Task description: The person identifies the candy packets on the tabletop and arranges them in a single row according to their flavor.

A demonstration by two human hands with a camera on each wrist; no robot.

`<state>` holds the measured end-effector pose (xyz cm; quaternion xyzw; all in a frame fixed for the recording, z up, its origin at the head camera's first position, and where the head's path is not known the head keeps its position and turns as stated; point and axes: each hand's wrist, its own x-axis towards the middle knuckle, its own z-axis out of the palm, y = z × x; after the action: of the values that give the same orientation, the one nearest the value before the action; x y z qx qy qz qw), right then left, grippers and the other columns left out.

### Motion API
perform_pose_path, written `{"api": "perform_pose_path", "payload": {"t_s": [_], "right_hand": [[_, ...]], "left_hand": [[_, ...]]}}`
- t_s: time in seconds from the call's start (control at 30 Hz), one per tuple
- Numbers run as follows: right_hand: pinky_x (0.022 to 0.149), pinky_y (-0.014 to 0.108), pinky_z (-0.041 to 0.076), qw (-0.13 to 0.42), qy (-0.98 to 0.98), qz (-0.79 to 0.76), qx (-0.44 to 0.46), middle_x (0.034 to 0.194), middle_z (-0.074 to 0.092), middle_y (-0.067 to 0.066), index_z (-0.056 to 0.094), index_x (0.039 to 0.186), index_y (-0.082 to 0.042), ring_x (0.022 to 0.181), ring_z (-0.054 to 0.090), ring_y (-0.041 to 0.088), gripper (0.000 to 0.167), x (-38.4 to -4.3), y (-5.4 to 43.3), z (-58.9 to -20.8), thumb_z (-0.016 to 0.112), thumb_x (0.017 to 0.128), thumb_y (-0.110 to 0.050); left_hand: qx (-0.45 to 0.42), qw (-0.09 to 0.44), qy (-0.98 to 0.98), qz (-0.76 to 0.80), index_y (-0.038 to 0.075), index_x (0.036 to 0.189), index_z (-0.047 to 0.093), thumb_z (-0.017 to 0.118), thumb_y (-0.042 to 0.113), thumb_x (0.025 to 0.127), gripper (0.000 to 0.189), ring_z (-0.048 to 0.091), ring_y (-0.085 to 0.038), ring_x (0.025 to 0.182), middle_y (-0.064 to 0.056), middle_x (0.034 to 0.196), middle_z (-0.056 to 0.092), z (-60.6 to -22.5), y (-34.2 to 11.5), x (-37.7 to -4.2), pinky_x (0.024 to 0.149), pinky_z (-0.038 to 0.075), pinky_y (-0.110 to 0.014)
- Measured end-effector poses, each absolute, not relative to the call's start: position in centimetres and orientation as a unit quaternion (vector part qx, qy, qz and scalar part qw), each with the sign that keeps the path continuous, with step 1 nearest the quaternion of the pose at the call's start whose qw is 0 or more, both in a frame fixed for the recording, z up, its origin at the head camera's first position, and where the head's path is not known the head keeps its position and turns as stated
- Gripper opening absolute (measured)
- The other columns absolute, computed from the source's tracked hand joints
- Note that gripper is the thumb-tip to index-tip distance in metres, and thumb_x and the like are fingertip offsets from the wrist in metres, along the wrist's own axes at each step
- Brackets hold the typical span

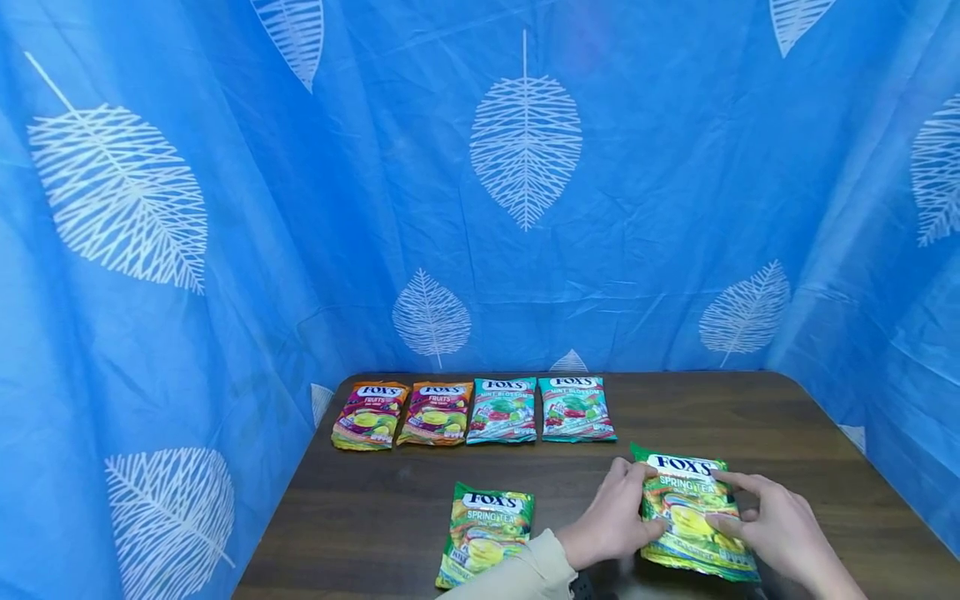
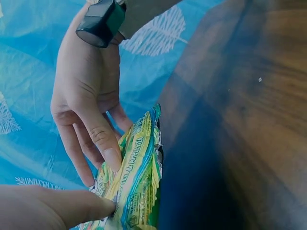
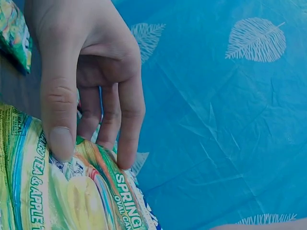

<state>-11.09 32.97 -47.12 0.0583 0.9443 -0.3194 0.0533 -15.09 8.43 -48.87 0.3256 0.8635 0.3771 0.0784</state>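
Observation:
A green Spring Tea candy bag [image 1: 693, 517] is held between both hands close over the table, its printed front facing up. My left hand [image 1: 611, 517] grips its left side, thumb on the front and fingers at the edge. The right hand [image 1: 783, 525] pinches the opposite side, thumb on the front and index finger near the top. In the left wrist view, the right hand [image 2: 84, 86] reaches the bag [image 2: 139, 182] from above. The right wrist view shows the left hand [image 3: 91, 62] with its thumb pressed on the wrapper [image 3: 81, 196].
Another green Spring Tea bag [image 1: 487, 533] lies near the left forearm. Along the back of the wooden table [image 1: 705, 408] stand in a row two orange-purple Fruits bags [image 1: 435, 412] and two teal Mint Blossom bags [image 1: 576, 410]. A blue leaf-patterned curtain [image 1: 637, 250] surrounds the table.

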Motion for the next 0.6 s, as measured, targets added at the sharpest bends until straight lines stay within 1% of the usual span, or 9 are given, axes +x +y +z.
{"api": "perform_pose_path", "payload": {"t_s": [0.1,0.23,0.4,0.5,0.6], "right_hand": [[0.065,0.039,0.057,0.044,0.944,-0.322,0.056,0.128,0.062,0.04,0.06,0.145,0.011,0.093,0.079,0.036,0.081,-11.6,33.1,-47.1,0.097,0.085,-0.029],[0.067,0.04,0.059,0.035,0.947,-0.314,0.052,0.132,0.059,0.043,0.06,0.144,0.012,0.094,0.079,0.038,0.081,-12.3,33.4,-47.3,0.097,0.085,-0.03],[0.07,0.046,0.059,0.012,0.955,-0.295,0.043,0.137,0.055,0.046,0.062,0.143,0.011,0.093,0.078,0.037,0.078,-13.5,33.2,-47.2,0.097,0.085,-0.029],[0.072,0.049,0.058,0.001,0.958,-0.285,0.04,0.135,0.056,0.045,0.063,0.142,0.012,0.091,0.076,0.034,0.076,-14.0,32.9,-47.0,0.097,0.085,-0.026],[0.072,0.05,0.059,-0.007,0.959,-0.281,0.035,0.135,0.056,0.045,0.063,0.142,0.012,0.091,0.075,0.034,0.073,-14.6,32.7,-46.8,0.096,0.086,-0.022]], "left_hand": [[0.312,0.087,0.87,0.373,0.008,0.149,0.058,0.082,0.022,0.099,0.057,0.047,-0.002,0.097,0.002,0.121,0.048,-48.6,9.0,-15.7,0.085,0.045,-0.017],[0.299,0.093,0.871,0.378,0.008,0.149,0.057,0.082,0.018,0.098,0.058,0.046,-0.003,0.095,0.001,0.12,0.047,-48.5,9.6,-16.5,0.083,0.045,-0.017],[0.292,0.068,0.881,0.367,0.008,0.148,0.058,0.084,0.016,0.097,0.058,0.047,-0.002,0.095,0.001,0.118,0.047,-48.5,10.1,-17.7,0.085,0.046,-0.016],[0.285,0.061,0.883,0.368,0.008,0.149,0.058,0.085,0.015,0.096,0.059,0.048,-0.002,0.098,0.001,0.119,0.048,-48.5,10.1,-18.3,0.086,0.047,-0.016],[0.281,0.055,0.883,0.371,0.009,0.149,0.057,0.086,0.014,0.096,0.06,0.048,-0.002,0.101,0.001,0.122,0.049,-48.3,10.1,-18.6,0.087,0.048,-0.017]]}}
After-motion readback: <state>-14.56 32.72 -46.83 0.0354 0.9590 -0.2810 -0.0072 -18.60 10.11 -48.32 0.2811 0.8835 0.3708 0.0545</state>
